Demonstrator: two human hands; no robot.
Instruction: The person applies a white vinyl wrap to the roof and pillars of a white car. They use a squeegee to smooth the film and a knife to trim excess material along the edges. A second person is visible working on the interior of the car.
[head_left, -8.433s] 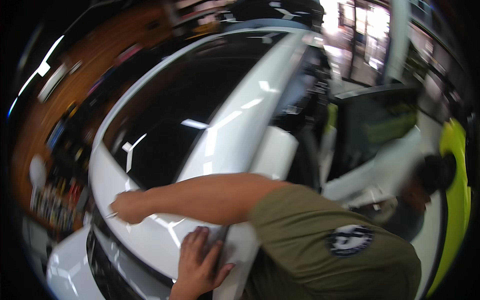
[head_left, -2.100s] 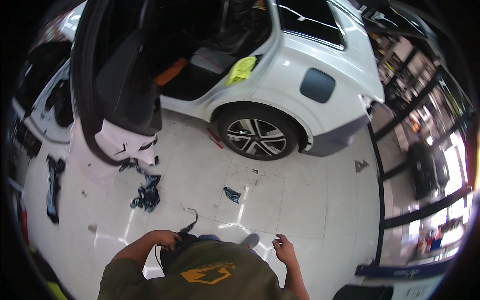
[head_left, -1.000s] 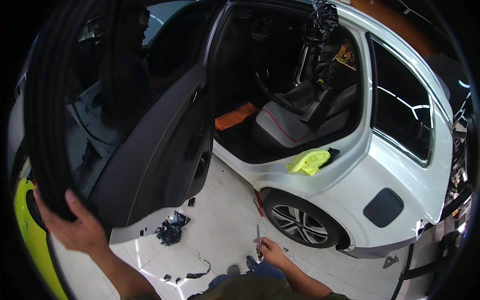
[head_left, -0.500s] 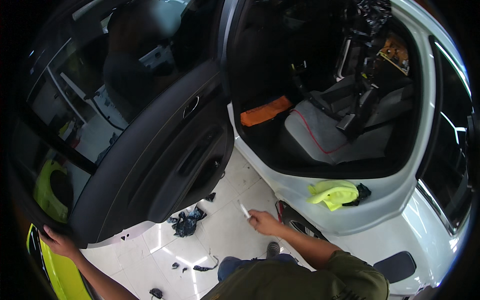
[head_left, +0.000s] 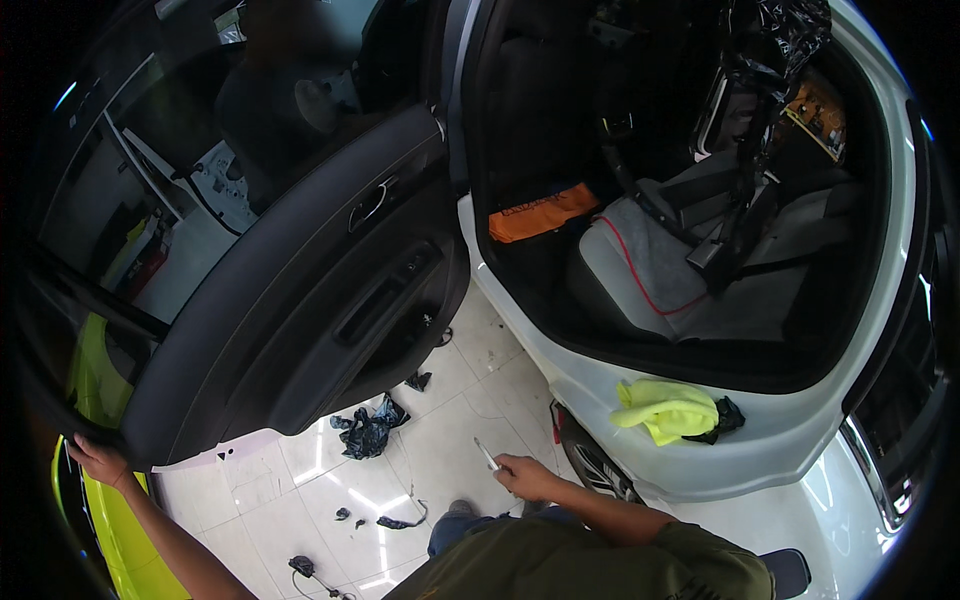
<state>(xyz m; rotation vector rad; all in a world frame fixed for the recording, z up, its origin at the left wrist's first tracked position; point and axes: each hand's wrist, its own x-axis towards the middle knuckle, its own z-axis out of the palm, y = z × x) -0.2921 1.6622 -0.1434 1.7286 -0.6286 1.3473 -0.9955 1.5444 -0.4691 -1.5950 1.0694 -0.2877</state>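
Observation:
My left hand [head_left: 97,462] grips the outer edge of the open rear car door [head_left: 300,300], whose dark inner panel faces me. My right hand [head_left: 527,477] holds a thin white stick-like tool [head_left: 486,455] in front of my body, above the floor and near the door sill of the white car [head_left: 700,470]. A yellow cloth [head_left: 665,410] lies on the sill beside a small black cloth. Inside the cabin I see a grey rear seat [head_left: 680,270] with red stitching and an orange item [head_left: 540,212] on the cabin floor.
Scraps of black film [head_left: 368,432] and small bits lie on the glossy white tiled floor [head_left: 450,440]. A lime-yellow car body [head_left: 100,500] stands at lower left, close behind the door. Black plastic wrap [head_left: 780,40] hangs inside the cabin. A rear wheel [head_left: 595,462] shows under the sill.
My view has drawn closer to the open doorway. My left hand stays on the door edge, and my right hand with the tool has shifted slightly lower and to the right.

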